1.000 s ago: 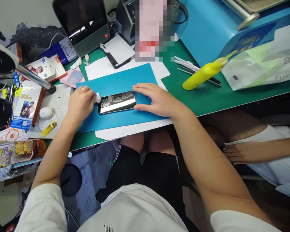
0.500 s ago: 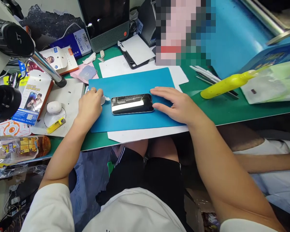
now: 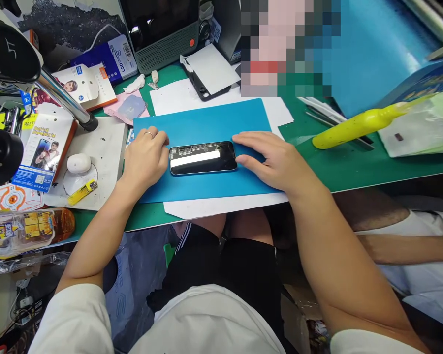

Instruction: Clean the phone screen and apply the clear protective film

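A black smartphone (image 3: 203, 158) lies screen up on a blue mat (image 3: 206, 123) over a green cutting mat (image 3: 354, 167). My left hand (image 3: 145, 160) rests on the blue mat with its fingers curled against the phone's left end. The small white wipe it pinched a moment ago is hidden under the fingers. My right hand (image 3: 271, 160) lies flat on the mat, fingers stretched out and touching the phone's right end and far edge.
A yellow squeeze bottle (image 3: 354, 128) and tweezers lie to the right. A microscope arm (image 3: 64, 101), phone-accessory boxes (image 3: 44, 147), a white earbud case (image 3: 78, 162) and a yellow lighter (image 3: 81, 191) crowd the left. Another person's arm (image 3: 409, 246) rests at lower right.
My left hand moved right, up against the phone's left end, and the white wipe went out of sight under its fingers. The right hand stayed at the phone's right end.
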Available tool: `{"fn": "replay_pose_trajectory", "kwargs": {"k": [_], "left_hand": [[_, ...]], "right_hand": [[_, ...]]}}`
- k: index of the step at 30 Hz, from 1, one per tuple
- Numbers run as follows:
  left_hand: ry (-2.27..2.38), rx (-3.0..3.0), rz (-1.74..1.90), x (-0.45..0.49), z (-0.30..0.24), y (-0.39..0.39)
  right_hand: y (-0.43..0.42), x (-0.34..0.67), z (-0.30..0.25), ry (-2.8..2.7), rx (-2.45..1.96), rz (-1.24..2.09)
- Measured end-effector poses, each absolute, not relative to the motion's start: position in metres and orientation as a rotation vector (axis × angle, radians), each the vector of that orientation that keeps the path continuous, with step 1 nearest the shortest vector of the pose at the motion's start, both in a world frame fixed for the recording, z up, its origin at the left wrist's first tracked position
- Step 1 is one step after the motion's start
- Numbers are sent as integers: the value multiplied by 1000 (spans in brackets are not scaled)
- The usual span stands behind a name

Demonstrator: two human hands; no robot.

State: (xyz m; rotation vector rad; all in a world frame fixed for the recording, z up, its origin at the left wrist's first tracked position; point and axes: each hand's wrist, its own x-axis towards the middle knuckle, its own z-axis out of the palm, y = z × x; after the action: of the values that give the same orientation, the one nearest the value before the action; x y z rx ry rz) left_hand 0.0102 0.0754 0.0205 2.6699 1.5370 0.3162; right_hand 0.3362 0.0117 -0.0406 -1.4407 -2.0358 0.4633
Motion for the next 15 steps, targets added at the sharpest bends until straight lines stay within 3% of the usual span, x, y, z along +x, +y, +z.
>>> {"fn": "replay_pose_trajectory", "kwargs": {"k": [8, 15], "left_hand": [[1007, 2756, 62, 2, 22, 81], [1031, 2729, 77, 0, 26, 86]], "right_hand": [[12, 341, -41, -2123, -1406, 483], [15, 342, -38, -2155, -1381, 533]]}}
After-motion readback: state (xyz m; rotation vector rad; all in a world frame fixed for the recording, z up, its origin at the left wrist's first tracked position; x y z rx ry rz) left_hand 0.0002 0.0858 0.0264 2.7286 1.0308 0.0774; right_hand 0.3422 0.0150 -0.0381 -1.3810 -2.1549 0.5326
